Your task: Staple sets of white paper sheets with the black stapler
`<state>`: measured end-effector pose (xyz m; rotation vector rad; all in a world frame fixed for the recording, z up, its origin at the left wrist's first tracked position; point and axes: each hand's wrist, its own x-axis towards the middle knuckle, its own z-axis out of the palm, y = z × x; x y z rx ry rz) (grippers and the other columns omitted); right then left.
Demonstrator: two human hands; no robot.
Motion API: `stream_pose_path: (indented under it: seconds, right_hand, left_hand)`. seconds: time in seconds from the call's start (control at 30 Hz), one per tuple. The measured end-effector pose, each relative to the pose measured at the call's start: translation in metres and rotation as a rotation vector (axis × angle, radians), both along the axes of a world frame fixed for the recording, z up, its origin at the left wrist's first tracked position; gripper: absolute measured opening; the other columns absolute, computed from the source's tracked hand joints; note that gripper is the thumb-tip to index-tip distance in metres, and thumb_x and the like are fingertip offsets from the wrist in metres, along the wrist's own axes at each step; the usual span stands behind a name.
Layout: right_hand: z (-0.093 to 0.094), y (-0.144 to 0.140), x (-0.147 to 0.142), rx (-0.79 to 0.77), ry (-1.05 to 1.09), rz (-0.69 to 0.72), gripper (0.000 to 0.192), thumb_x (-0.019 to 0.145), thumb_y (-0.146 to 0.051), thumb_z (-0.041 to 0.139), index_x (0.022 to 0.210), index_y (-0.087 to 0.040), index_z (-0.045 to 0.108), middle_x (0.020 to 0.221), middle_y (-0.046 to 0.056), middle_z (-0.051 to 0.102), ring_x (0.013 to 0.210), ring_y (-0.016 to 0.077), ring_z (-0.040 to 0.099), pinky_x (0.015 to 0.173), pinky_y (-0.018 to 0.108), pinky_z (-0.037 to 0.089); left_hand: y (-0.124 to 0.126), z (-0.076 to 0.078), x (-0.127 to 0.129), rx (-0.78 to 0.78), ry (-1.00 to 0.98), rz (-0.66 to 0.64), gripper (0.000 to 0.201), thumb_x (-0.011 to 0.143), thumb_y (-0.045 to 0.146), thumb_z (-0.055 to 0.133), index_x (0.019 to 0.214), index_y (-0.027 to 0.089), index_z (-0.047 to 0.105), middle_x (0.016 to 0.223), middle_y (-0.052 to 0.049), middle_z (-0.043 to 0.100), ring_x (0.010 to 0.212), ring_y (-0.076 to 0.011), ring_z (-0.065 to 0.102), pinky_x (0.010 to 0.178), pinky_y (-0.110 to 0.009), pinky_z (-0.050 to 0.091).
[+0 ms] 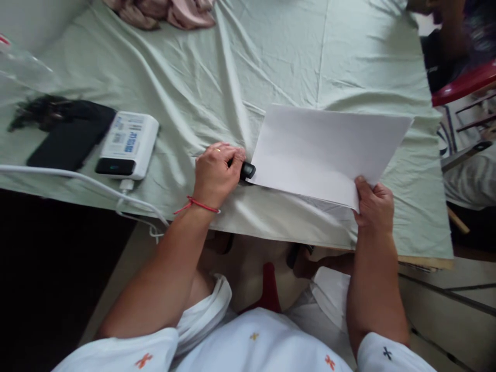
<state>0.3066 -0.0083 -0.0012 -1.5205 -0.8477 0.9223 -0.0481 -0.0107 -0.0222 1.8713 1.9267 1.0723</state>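
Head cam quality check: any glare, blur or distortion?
Head view: soft even light, faint shadows under the paper sheet; no glare; clear plastic at top left smeared; edges bowed by the wide lens; left hand and right hand sharp.

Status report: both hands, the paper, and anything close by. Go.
Left hand closed on small black object at paper's left edge. Right hand pinching white paper at lower right corner. Power bank and cable off left, apart.
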Motion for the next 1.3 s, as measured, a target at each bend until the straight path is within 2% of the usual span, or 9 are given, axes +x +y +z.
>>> stream_pose_path:
  seconds: [0.13, 0.27, 0.4, 0.57, 0.73, 0.9, 1.13, 1.2, 1.3]
  right_hand:
    - [-0.001, 0.000, 0.001, -0.024, -0.002, 0.012, 0.048, 0.062, -0.057, 0.101, 0.079, -0.026, 0.070, 0.076, 0.000, 0.071, 0.062, 0.0156, 0.060, 0.053, 0.030, 0.056]
    - [-0.003, 0.000, 0.004, -0.054, -0.018, 0.021, 0.044, 0.069, -0.056, 0.098, 0.080, -0.026, 0.068, 0.074, -0.001, 0.068, 0.066, 0.0168, 0.064, 0.048, 0.026, 0.049]
    - [-0.004, 0.001, 0.003, -0.049, -0.001, 0.012, 0.046, 0.063, -0.055, 0.101, 0.083, -0.025, 0.072, 0.071, -0.003, 0.066, 0.059, 0.0144, 0.058, 0.050, 0.027, 0.053]
    - [-0.003, 0.001, 0.000, -0.032, 0.014, -0.010, 0.051, 0.057, -0.059, 0.103, 0.077, -0.026, 0.069, 0.065, -0.005, 0.062, 0.053, 0.0127, 0.051, 0.051, 0.030, 0.058]
    - [0.001, -0.001, -0.001, -0.046, 0.008, -0.014, 0.052, 0.060, -0.059, 0.102, 0.080, -0.024, 0.070, 0.065, -0.005, 0.064, 0.057, 0.0143, 0.058, 0.059, 0.032, 0.062]
    - [0.001, -0.001, -0.004, 0.018, 0.009, -0.035, 0.047, 0.063, -0.056, 0.098, 0.088, -0.024, 0.075, 0.084, -0.001, 0.078, 0.075, 0.0185, 0.072, 0.072, 0.036, 0.065]
    - [0.000, -0.004, 0.008, 0.092, 0.064, -0.094, 0.026, 0.074, -0.033, 0.092, 0.086, -0.019, 0.074, 0.086, 0.001, 0.078, 0.078, 0.0148, 0.069, 0.075, 0.029, 0.061]
    - [0.003, -0.005, 0.015, 0.070, 0.076, -0.140, 0.027, 0.072, -0.030, 0.093, 0.085, -0.019, 0.073, 0.083, 0.000, 0.076, 0.073, 0.0139, 0.067, 0.070, 0.027, 0.060]
    - [0.011, -0.009, 0.024, 0.046, 0.085, -0.189, 0.030, 0.067, -0.031, 0.095, 0.083, -0.018, 0.073, 0.079, 0.000, 0.075, 0.066, 0.0132, 0.063, 0.062, 0.025, 0.058]
  left_hand:
    - [0.000, 0.001, 0.003, -0.036, 0.030, 0.037, 0.043, 0.110, 0.045, 0.047, 0.090, 0.026, 0.080, 0.113, -0.013, 0.087, 0.132, -0.0356, 0.074, 0.125, -0.053, 0.051]
    - [0.003, 0.005, 0.005, -0.023, 0.036, 0.154, 0.046, 0.113, 0.049, 0.043, 0.115, 0.025, 0.082, 0.138, -0.013, 0.082, 0.157, -0.0356, 0.057, 0.137, -0.062, 0.034]
    - [0.009, 0.009, 0.012, -0.022, 0.009, 0.189, 0.046, 0.114, 0.047, 0.041, 0.130, 0.028, 0.079, 0.156, -0.007, 0.073, 0.171, -0.0313, 0.039, 0.144, -0.064, 0.011]
    - [0.012, 0.001, 0.018, -0.036, -0.038, 0.141, 0.040, 0.112, 0.047, 0.049, 0.131, 0.032, 0.081, 0.167, -0.008, 0.065, 0.172, -0.0360, 0.037, 0.143, -0.069, 0.000]
    - [0.008, -0.005, 0.024, 0.007, -0.036, 0.148, 0.036, 0.108, 0.040, 0.057, 0.133, 0.031, 0.081, 0.166, -0.011, 0.065, 0.173, -0.0370, 0.034, 0.141, -0.071, -0.008]
    - [0.006, -0.002, 0.032, -0.016, -0.005, 0.197, 0.032, 0.108, 0.035, 0.054, 0.122, 0.027, 0.082, 0.161, -0.013, 0.069, 0.172, -0.0381, 0.035, 0.140, -0.075, -0.007]
    - [0.022, -0.007, 0.006, -0.042, -0.072, 0.327, 0.018, 0.104, 0.032, 0.062, 0.106, 0.028, 0.079, 0.166, -0.015, 0.063, 0.174, -0.0425, 0.028, 0.139, -0.081, -0.002]
    - [0.025, -0.004, 0.002, -0.003, -0.089, 0.364, 0.011, 0.100, 0.032, 0.071, 0.108, 0.029, 0.078, 0.168, -0.013, 0.061, 0.174, -0.0414, 0.028, 0.144, -0.074, 0.005]
    - [0.023, 0.011, 0.014, 0.108, -0.120, 0.309, 0.010, 0.102, 0.036, 0.072, 0.110, 0.032, 0.077, 0.161, -0.009, 0.065, 0.166, -0.0368, 0.041, 0.143, -0.060, 0.030]
